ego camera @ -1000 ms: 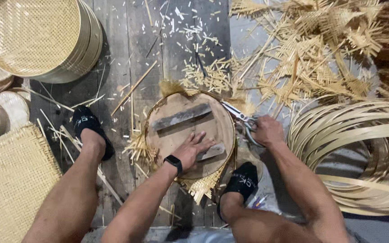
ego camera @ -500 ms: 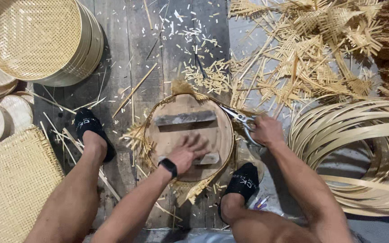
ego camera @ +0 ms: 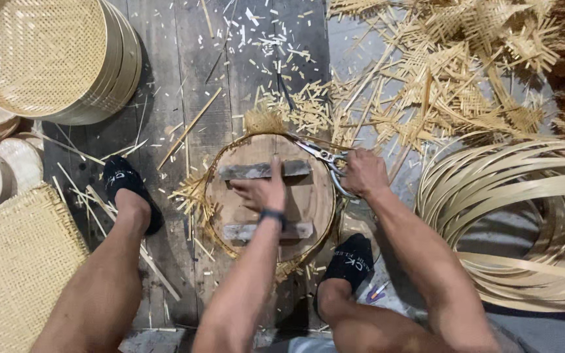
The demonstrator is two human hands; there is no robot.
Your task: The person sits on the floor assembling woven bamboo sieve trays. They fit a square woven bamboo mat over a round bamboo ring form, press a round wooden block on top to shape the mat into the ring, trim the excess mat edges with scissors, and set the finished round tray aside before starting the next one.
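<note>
While one round wooden disc point(ego camera: 266, 196) with two grey cross-battens point(ego camera: 263, 170) lies on the plank floor point(ego camera: 171, 78) between two black slippers point(ego camera: 125, 186), the left hand point(ego camera: 263, 191) presses flat and open on its middle, fingers stretched toward the upper batten. The right hand point(ego camera: 363, 171), just off the disc's right rim, is closed around the handles of one pair of shears point(ego camera: 322, 157), whose blades reach over the disc's upper right edge. One stack of woven trays point(ego camera: 53, 59) stands well apart at upper left, and a coil of bamboo strips point(ego camera: 518, 216) lies right.

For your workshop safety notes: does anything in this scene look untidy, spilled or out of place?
Yes. Cut bamboo slivers lie scattered over the plank floor above the round board, where the left hand presses and the right hand holds scissors.
</note>
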